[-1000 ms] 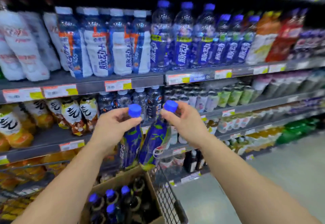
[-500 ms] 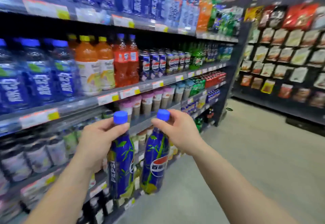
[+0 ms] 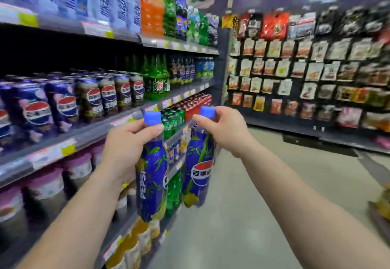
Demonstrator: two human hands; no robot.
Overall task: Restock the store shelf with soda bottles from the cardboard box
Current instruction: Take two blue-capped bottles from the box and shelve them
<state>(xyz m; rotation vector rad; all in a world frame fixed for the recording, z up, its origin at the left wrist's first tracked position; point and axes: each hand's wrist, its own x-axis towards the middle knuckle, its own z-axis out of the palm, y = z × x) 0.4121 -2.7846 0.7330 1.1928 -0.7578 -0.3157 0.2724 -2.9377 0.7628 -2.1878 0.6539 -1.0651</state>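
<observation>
Two Pepsi bottles held up beside the shelf

Left hand (image 3: 126, 148) curled round neck of left bottle (image 3: 152, 175); right hand (image 3: 223, 129) pinches right bottle (image 3: 199, 169) just under its blue cap. Both hang upright, close together, just right of shelf (image 3: 88, 135) w/ Pepsi row, prob. same brand, blurred.
</observation>
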